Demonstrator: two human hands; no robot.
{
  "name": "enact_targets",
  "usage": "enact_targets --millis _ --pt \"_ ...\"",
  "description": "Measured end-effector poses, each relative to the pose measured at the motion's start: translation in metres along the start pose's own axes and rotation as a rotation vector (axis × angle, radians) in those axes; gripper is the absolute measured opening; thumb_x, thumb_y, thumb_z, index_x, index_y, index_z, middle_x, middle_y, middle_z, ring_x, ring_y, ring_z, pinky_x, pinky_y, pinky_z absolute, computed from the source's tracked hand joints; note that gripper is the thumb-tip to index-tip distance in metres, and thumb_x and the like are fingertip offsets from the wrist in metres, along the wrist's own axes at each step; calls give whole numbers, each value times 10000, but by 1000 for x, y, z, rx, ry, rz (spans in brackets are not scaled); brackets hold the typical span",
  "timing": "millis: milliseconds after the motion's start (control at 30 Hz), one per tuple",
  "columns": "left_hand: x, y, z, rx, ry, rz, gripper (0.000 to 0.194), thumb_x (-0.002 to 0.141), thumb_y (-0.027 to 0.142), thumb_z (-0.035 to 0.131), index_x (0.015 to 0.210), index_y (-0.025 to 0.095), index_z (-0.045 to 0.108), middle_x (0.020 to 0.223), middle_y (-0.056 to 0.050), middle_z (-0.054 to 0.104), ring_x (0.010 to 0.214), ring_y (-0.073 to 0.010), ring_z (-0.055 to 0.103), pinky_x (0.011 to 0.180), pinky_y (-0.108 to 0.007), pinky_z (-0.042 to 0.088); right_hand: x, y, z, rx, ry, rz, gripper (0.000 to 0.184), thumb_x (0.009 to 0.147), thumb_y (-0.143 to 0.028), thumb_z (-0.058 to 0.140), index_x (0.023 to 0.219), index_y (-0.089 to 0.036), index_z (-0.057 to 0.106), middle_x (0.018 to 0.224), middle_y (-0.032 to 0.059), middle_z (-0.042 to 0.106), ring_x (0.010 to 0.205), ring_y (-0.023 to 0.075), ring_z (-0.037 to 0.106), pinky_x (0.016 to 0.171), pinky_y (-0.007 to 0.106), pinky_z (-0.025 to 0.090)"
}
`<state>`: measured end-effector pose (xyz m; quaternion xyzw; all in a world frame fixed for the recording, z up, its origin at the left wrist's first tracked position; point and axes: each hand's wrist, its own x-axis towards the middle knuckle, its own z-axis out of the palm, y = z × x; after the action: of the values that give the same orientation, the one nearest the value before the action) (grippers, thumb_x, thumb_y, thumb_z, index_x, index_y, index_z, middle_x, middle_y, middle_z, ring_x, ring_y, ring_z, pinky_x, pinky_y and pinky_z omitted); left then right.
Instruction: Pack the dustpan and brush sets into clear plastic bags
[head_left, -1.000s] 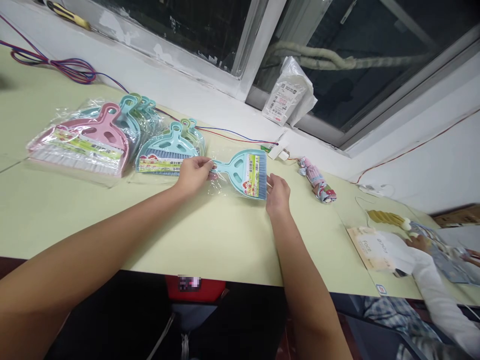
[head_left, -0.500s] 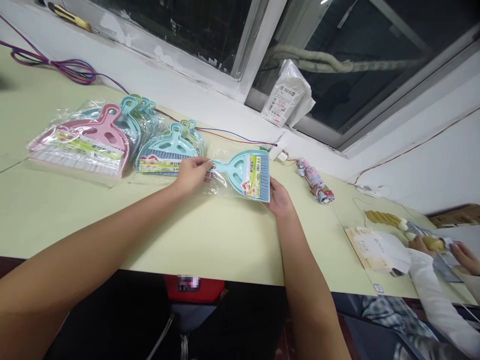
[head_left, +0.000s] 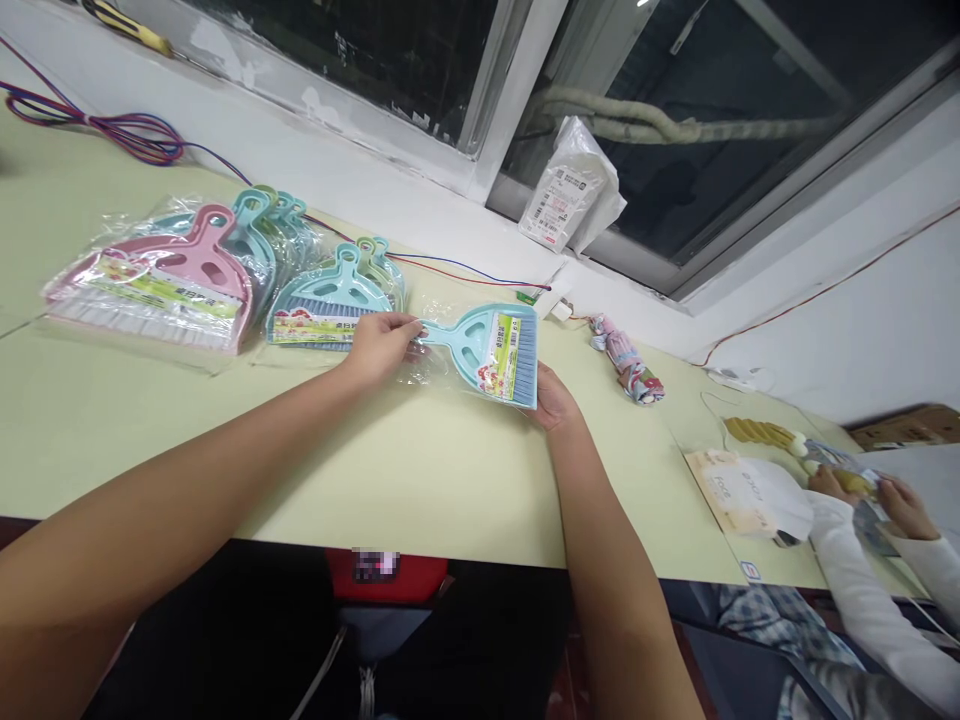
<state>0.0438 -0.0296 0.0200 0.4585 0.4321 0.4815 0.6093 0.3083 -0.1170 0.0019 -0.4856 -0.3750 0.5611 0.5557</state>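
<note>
While you hold the blue dustpan set (head_left: 472,345) over the front part of the table (head_left: 450,480), its handle (head_left: 439,335) points to your left and its wide end points to your right. Its long side-to-side line runs almost level across your view, dipping a little toward the right. The blue bristles (head_left: 526,355) make a stripe at the wide end, next to a bright label (head_left: 501,355). The tip of the handle is hard to see, because your left hand (head_left: 385,347) and the shiny clear bag (head_left: 431,370) cover it. Your left thumb and fingers are pinched closed on that handle end, so the set sticks out to the right of them. Your right hand (head_left: 556,400) is at the low corner of the wide end. Most of its fingers are hidden behind the set, so you cannot tell how far open they are or how tightly they hold. You also cannot tell if the set touches the table. Left of it stand more blue and green dustpans (head_left: 349,285), partly hidden by your left hand, and then a pink dustpan (head_left: 184,262) in a clear bag. Right of your right hand lies a rolled cloth (head_left: 630,362). Farther right, another person's hands (head_left: 904,505) hold something yellow (head_left: 855,483).
</note>
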Motion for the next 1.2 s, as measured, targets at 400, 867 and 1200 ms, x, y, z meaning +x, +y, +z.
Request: enact_targets --millis 400,867,1200 --pt "3 -4 -1 36 6 35 79 813 202 726 855 136 721 891 -110 748 658 -207 723 603 -312 578 -8 -16 17 174 126 49 370 885 -559 613 1028 -231 708 1081 50 768 1154 270 684 975 482 575" --pt "6 -4 -5 41 3 63 57 812 184 692 835 136 715 899 -113 742 643 -183 702 579 -297 572 -4 -8 2 75 131 10 271 867 -437 721 997 -200 730 953 29 779 875 192 735 816 333 618" --pt "2 3 -3 22 15 34 38 804 153 676 792 125 698 849 -101 728 599 -164 666 593 -314 580 0 -8 -3 39 209 -18 267 817 -429 785 924 -193 721 830 12 748 693 150 691 663 281 606"
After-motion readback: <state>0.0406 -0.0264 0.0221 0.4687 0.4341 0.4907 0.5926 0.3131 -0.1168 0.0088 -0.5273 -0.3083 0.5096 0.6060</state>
